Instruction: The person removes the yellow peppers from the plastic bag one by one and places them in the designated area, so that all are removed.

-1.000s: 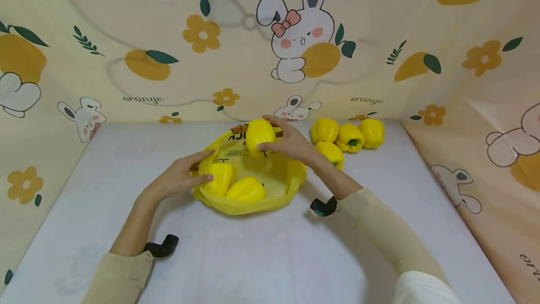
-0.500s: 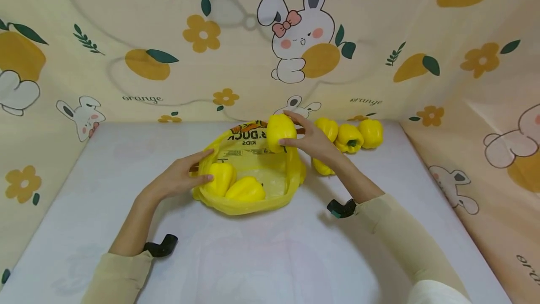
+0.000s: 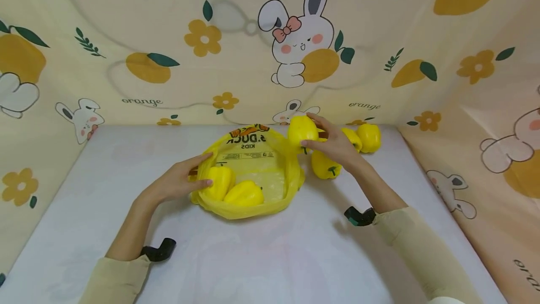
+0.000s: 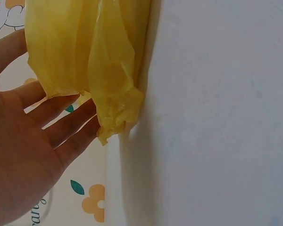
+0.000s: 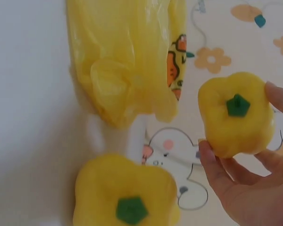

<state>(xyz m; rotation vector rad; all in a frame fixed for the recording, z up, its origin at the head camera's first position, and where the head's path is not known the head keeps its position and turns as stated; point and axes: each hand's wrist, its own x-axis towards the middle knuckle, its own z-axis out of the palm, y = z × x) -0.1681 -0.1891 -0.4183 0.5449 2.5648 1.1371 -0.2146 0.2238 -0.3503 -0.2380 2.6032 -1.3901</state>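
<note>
A yellow plastic bag (image 3: pixel 270 205) with black lettering lies with its mouth open in the middle of the table, two yellow bell peppers (image 3: pixel 244 193) inside it. My left hand (image 3: pixel 177 182) holds the bag's left rim, thumb over the inner side by a pepper; in the left wrist view, its fingers (image 4: pixel 70 127) lie along the crumpled bag. Above the bag's right rim, my right hand (image 3: pixel 333 144) grips another yellow bell pepper (image 3: pixel 302 131) between thumb and fingers. The right wrist view shows this held pepper (image 5: pixel 236 117) with its green stem facing the camera, apart from the bag.
Right of the bag, a loose yellow bell pepper (image 3: pixel 324 165) sits below my right hand. Further back stand more peppers (image 3: pixel 369 138), partly hidden by that hand. The white table (image 3: pixel 236 262) meets a patterned cloth wall (image 3: pixel 177 83) behind and at the sides.
My right hand has moved right with the bell pepper, from over the bag's middle to its right rim. The left hand and the two peppers in the bag have stayed put.
</note>
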